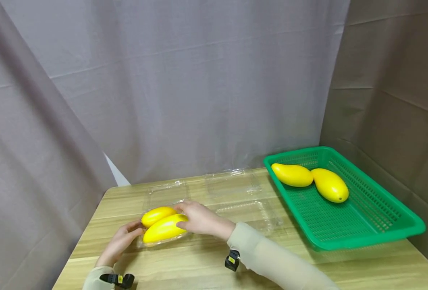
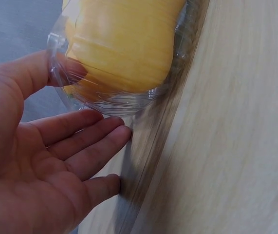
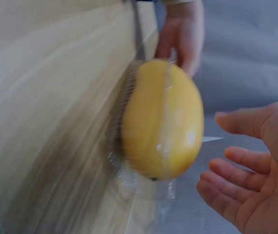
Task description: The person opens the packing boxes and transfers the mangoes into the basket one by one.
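Note:
Two yellow mangoes, one in front (image 1: 164, 229) and one behind (image 1: 157, 216), lie side by side in a clear plastic container (image 1: 167, 241) on the table. My left hand (image 1: 121, 240) is at the container's left end. In the left wrist view, its thumb and forefinger pinch the plastic end wall (image 2: 124, 105), while the other fingers are extended. My right hand (image 1: 203, 219) hovers at the mangoes' right end. The right wrist view shows its fingers (image 3: 231, 178) relaxed, apart from the mango (image 3: 160, 122) and holding nothing.
A green basket (image 1: 348, 243) at the right holds two more mangoes, one at left (image 1: 293, 175) and one at right (image 1: 330, 185). Clear plastic lids or trays lie at the back (image 1: 232, 183) and right of the hands (image 1: 250, 215). Grey curtain (image 1: 199, 100) hangs behind the wooden table (image 1: 199, 266).

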The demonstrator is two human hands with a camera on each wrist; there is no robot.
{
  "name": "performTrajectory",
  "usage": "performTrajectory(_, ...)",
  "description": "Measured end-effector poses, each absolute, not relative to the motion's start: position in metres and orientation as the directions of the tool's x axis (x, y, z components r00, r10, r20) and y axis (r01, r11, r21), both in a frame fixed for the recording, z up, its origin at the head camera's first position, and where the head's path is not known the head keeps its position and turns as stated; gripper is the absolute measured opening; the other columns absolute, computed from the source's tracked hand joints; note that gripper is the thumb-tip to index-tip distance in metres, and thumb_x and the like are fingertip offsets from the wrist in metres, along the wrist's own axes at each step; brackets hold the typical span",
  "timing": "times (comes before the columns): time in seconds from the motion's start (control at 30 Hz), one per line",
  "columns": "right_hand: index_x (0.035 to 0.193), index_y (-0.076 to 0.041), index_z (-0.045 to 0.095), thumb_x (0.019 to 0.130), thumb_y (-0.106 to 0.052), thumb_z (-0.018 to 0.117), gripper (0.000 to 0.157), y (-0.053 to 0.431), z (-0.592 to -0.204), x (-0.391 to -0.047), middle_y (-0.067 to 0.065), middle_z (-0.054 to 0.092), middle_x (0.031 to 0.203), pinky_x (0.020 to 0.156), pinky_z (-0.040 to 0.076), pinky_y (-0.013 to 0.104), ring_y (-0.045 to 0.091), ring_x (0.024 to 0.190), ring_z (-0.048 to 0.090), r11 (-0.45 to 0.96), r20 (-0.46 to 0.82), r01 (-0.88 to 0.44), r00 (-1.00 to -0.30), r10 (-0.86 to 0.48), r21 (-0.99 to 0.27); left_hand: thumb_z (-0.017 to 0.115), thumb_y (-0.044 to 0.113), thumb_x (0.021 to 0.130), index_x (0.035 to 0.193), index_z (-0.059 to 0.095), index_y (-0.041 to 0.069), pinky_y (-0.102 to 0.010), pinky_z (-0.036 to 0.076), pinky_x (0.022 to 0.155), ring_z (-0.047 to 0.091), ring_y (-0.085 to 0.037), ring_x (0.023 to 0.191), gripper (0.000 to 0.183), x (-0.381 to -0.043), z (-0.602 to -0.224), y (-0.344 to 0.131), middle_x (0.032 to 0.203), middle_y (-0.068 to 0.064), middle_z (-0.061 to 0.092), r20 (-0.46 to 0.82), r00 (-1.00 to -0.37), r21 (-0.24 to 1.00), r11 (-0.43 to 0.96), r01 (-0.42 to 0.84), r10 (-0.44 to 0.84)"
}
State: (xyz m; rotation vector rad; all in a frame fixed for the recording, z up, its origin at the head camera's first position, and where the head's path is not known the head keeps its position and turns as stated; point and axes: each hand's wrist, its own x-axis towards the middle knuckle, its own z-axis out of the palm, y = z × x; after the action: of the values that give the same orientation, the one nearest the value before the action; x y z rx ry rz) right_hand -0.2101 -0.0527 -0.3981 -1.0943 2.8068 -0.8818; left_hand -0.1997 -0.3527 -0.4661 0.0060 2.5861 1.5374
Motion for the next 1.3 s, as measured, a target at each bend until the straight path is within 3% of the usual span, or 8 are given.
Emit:
performTrajectory(0.23, 0.139, -0.006, 0.058, 0.087, -0.023, 0.078, 0.059, -0.058, -0.410, -0.221, 0.007, 0.058, 0.140, 0.108, 0.044, 0.031, 0.021, 0.126, 0.057, 0.598, 0.158, -0.697, -0.693, -0.703, -0.397, 0.060, 0.019, 0.099, 0.143, 0.045, -0.012, -0.060, 0.028, 0.116, 0.042, -0.044, 0.138, 0.056, -0.200, -0.463, -0.353, 0.144, -0.028, 0.051, -0.112, -0.990, 0.873, 0.483, -0.059, 0.082)
performTrajectory(0.57, 0.139, -0.009, 0.058, 0.082, -0.030, 0.081, 0.064, -0.066, -0.416, -0.233, 0.005, 0.060, 0.137, 0.104, 0.047, 0.030, 0.018, 0.123, 0.058, 0.595, 0.103, -0.713, -0.668, -0.737, -0.371, 0.061, 0.016, 0.099, 0.140, 0.048, -0.013, -0.057, 0.034, 0.114, 0.049, -0.040, 0.132, 0.052, -0.201, -0.463, -0.349, 0.139, -0.027, 0.056, -0.094, -0.993, 0.878, 0.477, -0.048, 0.073)
performTrajectory(0.8, 0.142, -0.013, 0.054, 0.083, -0.045, 0.079, 0.072, -0.072, -0.421, -0.235, 0.005, 0.060, 0.135, 0.097, 0.050, 0.031, 0.015, 0.115, 0.060, 0.601, 0.050, -0.700, -0.666, -0.744, -0.386, 0.060, 0.014, 0.099, 0.140, 0.048, -0.012, -0.056, 0.034, 0.114, 0.050, -0.040, 0.131, 0.050, -0.201, -0.465, -0.349, 0.138, -0.026, 0.057, -0.089, -0.994, 0.885, 0.464, -0.046, 0.070)
performTrajectory(1.3, 0.144, -0.013, 0.053, 0.086, -0.046, 0.077, 0.071, -0.075, -0.422, -0.235, 0.006, 0.062, 0.132, 0.094, 0.051, 0.028, 0.013, 0.110, 0.061, 0.572, 0.071, -0.732, -0.636, -0.768, -0.370, 0.060, 0.014, 0.099, 0.141, 0.048, -0.012, -0.057, 0.033, 0.114, 0.049, -0.040, 0.132, 0.050, -0.198, -0.468, -0.352, 0.139, -0.026, 0.056, -0.095, -0.994, 0.889, 0.455, -0.061, 0.052)
